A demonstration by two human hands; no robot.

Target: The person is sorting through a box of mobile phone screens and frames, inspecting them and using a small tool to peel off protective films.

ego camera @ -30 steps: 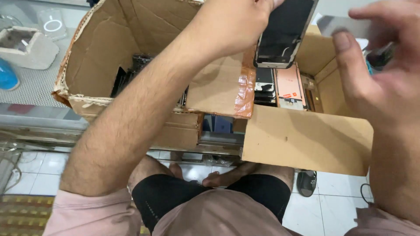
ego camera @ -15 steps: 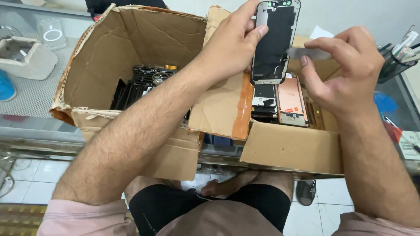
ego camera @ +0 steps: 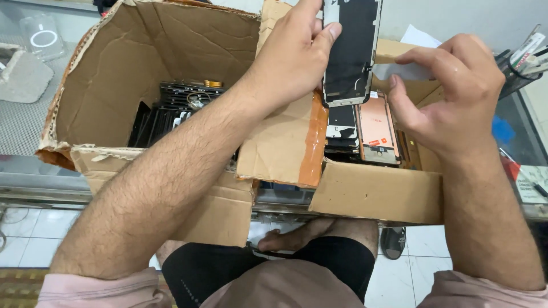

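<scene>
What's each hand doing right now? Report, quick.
Left hand: closed on a black, white-edged rectangular phone screen panel.
Right hand: open, fingers curled, holding nothing.

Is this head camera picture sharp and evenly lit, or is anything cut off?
Head view: bright, even light with soft shadows; left hand and right hand sharp; the phone screen panel runs off the top edge; the cardboard box bows slightly.

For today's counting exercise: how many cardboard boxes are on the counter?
2: a large cardboard box on the left, and a smaller box on the right. Others may be hidden.
</scene>
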